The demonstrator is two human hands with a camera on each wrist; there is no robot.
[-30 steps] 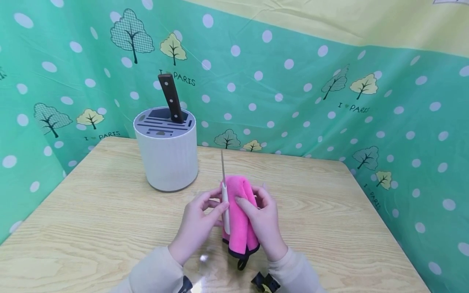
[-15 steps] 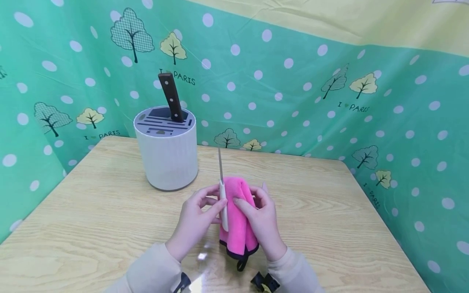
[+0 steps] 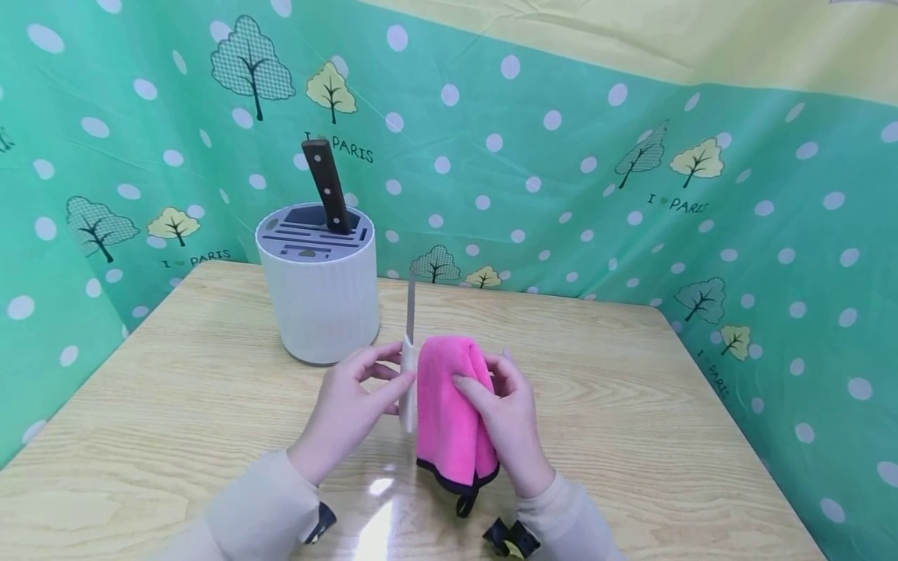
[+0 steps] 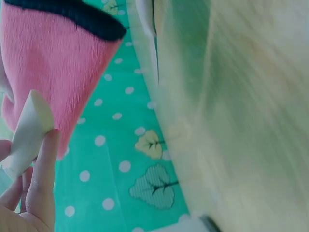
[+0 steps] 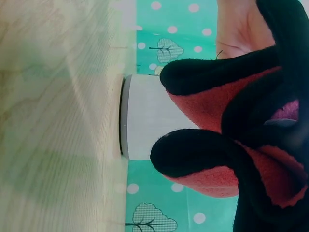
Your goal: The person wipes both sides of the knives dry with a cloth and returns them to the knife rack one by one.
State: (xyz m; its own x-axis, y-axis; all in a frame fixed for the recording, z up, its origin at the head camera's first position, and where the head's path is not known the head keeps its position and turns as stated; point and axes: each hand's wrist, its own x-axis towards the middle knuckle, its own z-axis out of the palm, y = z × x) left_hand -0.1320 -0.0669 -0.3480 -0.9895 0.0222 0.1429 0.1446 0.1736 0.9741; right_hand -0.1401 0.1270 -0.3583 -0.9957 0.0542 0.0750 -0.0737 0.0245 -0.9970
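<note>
My left hand (image 3: pixel 348 409) pinches a knife by its white handle (image 3: pixel 407 393), between thumb and fingers. Its thin blade (image 3: pixel 411 308) points up and away. In the left wrist view the butt of the handle (image 4: pixel 33 128) shows between the fingertips. A folded pink cloth (image 3: pixel 449 417) with black edging and a loop is gripped by my right hand (image 3: pixel 510 425), thumb on top and fingers behind. A small gap separates knife and cloth in the head view. The right wrist view shows the cloth's folds (image 5: pixel 203 183) close up.
A round white knife block (image 3: pixel 319 312) stands at the back left of the wooden table (image 3: pixel 631 436). One dark-handled knife (image 3: pixel 326 187) sits in it. Near the table's surface, the left wrist view shows a white object (image 4: pixel 146 17) with a thin pointed strip. Patterned curtain hangs behind.
My left hand has moved left with the knife, away from the cloth, and the blade tip is farther left and slightly higher. The right hand and cloth have barely moved.
</note>
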